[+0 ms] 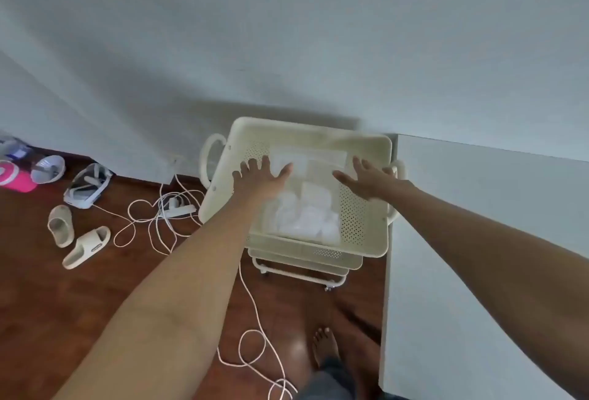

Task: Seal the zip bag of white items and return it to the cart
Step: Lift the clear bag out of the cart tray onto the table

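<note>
A clear zip bag (306,208) full of white items lies in the top tray of a cream tiered cart (366,250) that stands against the wall. My left hand (258,178) hovers over the tray's left side, fingers spread, its thumb near the bag's upper part. My right hand (366,180) is over the tray's right side, also spread with nothing in it. Both palms face down, just above the bag. Whether the bag's zip is closed is too blurred to tell.
A white cabinet (478,256) stands right of the cart. On the wooden floor to the left lie white cables with a power strip (177,208), two slippers (86,246), a bag (87,184) and a pink container (17,176). A cable (255,320) trails near my bare foot (325,345).
</note>
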Demonstrator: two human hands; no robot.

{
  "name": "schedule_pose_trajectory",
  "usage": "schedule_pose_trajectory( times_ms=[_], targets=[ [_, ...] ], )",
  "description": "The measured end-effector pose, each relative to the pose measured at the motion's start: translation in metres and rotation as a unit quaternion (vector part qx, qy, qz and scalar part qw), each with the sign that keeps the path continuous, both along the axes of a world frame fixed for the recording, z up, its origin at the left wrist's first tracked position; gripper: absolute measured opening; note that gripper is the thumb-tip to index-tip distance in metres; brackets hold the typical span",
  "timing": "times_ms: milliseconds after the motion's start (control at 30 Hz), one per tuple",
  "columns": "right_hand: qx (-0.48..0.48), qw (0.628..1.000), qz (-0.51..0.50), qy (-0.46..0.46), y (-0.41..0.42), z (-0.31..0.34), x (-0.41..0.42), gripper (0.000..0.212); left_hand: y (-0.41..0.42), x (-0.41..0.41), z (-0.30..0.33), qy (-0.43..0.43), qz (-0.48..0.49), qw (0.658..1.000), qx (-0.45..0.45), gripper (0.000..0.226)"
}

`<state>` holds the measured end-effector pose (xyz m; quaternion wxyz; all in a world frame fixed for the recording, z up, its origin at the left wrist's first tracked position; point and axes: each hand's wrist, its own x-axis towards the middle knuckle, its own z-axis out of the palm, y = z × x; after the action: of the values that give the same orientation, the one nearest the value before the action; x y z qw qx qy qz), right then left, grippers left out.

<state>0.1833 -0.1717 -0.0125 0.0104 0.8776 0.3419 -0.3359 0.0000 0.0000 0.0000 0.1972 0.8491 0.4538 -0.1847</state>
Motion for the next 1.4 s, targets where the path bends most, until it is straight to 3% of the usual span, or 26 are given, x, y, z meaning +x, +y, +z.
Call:
schedule_pose_trajectory(
  times_ms=[400,567,667,833,1000,1100,1400],
  targets=[
    [0.042,0.997,-0.028,0.056,0.013,-0.04,-0.036,0.09,-0.003,-0.005,-0.046,-0.083,0.134,0.971,-0.18,0.089],
    [0.133,0.974,-0.129,0.134,0.017,-0.051,-0.041,0.083,-0.006,-0.004,-0.053,-0.132,0.158,0.96,-0.19,0.082],
    [0.194,0.952,-0.19,0.142,0.016,-0.056,-0.04,0.047,-0.004,-0.003,-0.055,-0.145,0.154,0.959,-0.19,0.075],
    [0.277,0.907,-0.254,0.189,0.008,-0.045,-0.037,0.055,0.001,-0.004,-0.052,-0.201,0.153,0.954,-0.162,0.046],
    [0.319,0.883,-0.256,0.232,-0.003,-0.027,-0.025,0.047,-0.001,0.001,-0.036,-0.247,0.146,0.945,-0.158,0.039],
    [0.345,0.871,-0.249,0.245,-0.008,-0.013,-0.016,0.059,-0.004,0.004,-0.021,-0.269,0.138,0.941,-0.151,0.04],
    [0.409,0.854,-0.237,0.217,-0.051,0.053,0.025,0.05,-0.037,0.037,0.049,-0.357,0.086,0.915,-0.167,0.04]
  ],
)
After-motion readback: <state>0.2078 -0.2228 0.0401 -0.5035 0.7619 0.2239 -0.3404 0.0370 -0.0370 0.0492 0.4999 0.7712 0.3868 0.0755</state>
